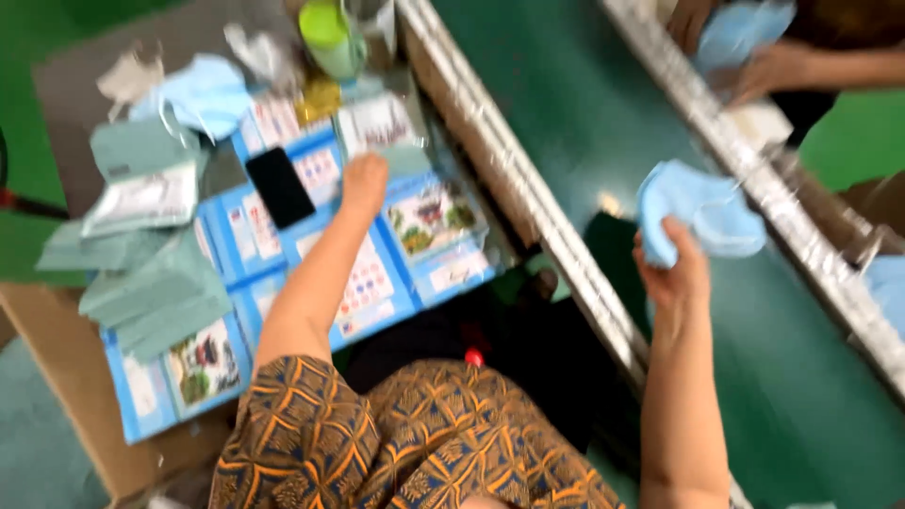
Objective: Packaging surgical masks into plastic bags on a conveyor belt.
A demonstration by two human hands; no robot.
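Observation:
My right hand (671, 259) holds a bunch of light blue face masks (702, 209) above the dark green conveyor belt (566, 104). My left hand (363, 182) reaches out over a spread of flat blue boxes (377, 283) on the side table, its fingers curled down on a box edge. The picture is blurred, so I cannot tell whether that hand grips anything. A black phone (279, 187) lies on the boxes just left of that hand.
Another person's hands (754, 57) hold blue masks across the belt at the top right. A green cup (330, 36), loose blue masks (203, 94) and pale green packets (156, 292) crowd the side table. Metal rails (528, 198) edge the belt.

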